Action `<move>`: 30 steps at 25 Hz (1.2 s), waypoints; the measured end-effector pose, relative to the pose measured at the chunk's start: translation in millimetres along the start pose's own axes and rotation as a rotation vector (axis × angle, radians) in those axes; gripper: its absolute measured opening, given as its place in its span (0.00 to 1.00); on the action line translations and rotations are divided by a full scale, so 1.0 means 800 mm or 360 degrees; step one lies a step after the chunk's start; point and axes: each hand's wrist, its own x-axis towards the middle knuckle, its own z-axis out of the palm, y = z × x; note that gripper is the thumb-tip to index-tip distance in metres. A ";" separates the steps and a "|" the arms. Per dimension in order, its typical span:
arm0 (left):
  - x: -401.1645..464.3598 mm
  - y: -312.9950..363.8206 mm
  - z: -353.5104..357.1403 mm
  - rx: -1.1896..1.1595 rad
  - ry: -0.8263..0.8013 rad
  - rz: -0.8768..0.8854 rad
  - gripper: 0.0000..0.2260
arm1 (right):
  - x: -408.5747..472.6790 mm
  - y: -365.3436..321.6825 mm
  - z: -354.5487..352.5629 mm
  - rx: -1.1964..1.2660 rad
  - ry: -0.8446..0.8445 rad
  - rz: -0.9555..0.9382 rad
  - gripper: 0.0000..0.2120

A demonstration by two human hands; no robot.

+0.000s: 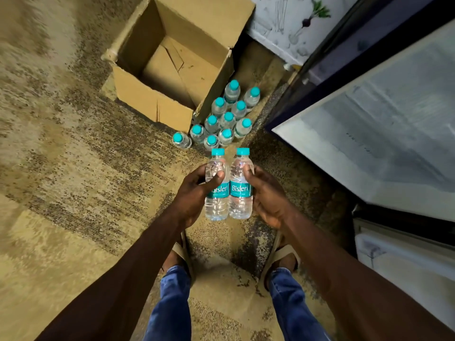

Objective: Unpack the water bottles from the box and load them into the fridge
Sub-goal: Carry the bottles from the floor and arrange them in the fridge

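Note:
My left hand (pixel 194 193) grips one clear water bottle (pixel 217 205) with a teal cap and teal label. My right hand (pixel 267 195) grips a second, matching bottle (pixel 240 200). Both bottles are upright, side by side and touching, held above the floor in front of me. Beyond them, several more teal-capped bottles (pixel 227 119) stand in a cluster on the floor beside the box. The open cardboard box (pixel 152 104) sits further back on the left, and its inside shows only bare cardboard. The fridge (pixel 384 134) is on the right with its glass shelf showing.
The floor is speckled brown stone. My feet in sandals (pixel 283 257) and blue jeans are below the hands. A white patterned panel (pixel 290 23) stands behind the box at top right. The fridge's dark door frame (pixel 317 77) runs diagonally beside the bottle cluster.

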 end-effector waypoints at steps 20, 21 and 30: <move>-0.180 0.264 0.221 0.0948 -0.0465 0.0605 0.22 | -0.289 -0.244 -0.042 -0.0182 0.0144 -0.0866 0.25; -0.192 0.277 0.239 0.0984 -0.0505 0.0638 0.24 | -0.307 -0.257 -0.048 -0.0228 0.0165 -0.0923 0.24; -0.310 0.355 0.438 0.1164 -0.0732 0.1267 0.24 | -0.471 -0.358 -0.118 -0.0294 0.0423 -0.1721 0.22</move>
